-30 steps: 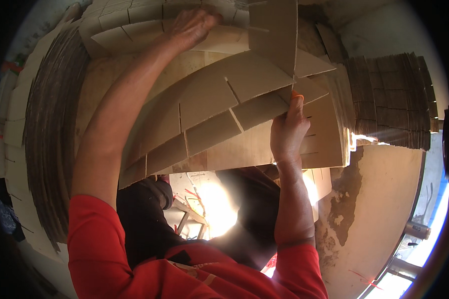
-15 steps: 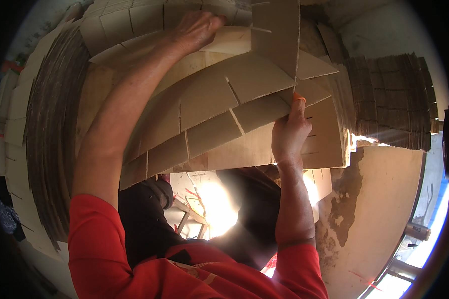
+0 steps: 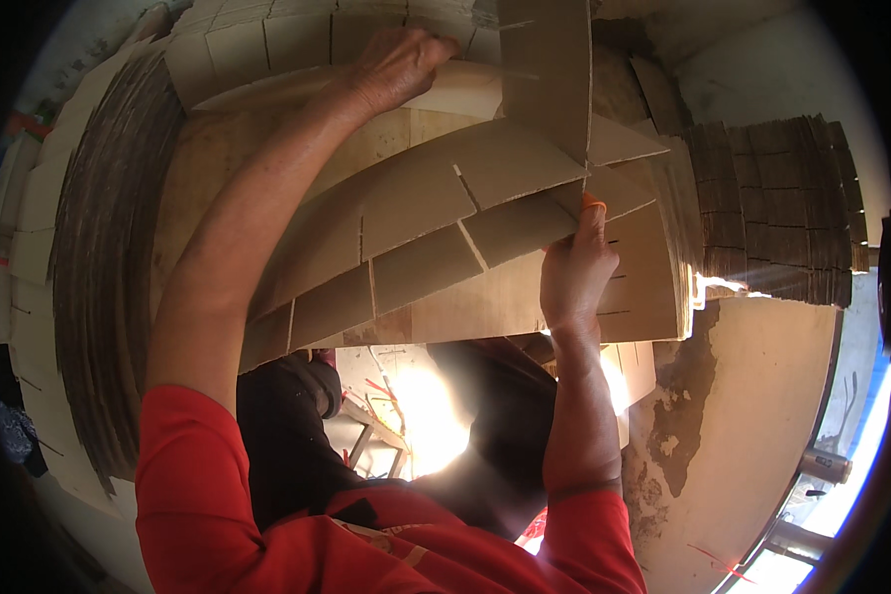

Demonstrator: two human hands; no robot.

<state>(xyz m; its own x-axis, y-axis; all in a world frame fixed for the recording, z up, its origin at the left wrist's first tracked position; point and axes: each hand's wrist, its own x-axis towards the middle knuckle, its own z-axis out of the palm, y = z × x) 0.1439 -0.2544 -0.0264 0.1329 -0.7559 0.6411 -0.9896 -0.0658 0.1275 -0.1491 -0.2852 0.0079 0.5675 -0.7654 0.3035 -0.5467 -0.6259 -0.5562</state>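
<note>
My left hand is at the top, fingers pinched on the upper edge of a long slotted cardboard strip, which looks slightly blurred. On the right, my right hand, an orange cover on its thumb, grips more slotted cardboard strips near their right ends. Two of these fan out leftward, one behind the other, with slots along their lower edges. Crossing them at the right is an upright cardboard piece. The fingers behind the cardboard are hidden.
Tall stacks of cardboard stand at the left and right. More slotted sheets line the far side. A pale wooden board lies under the strips. My dark-trousered legs and bright floor show below.
My left hand has shifted slightly up and right, and the far strip has risen with it. My right hand keeps its grip, almost unmoved.
</note>
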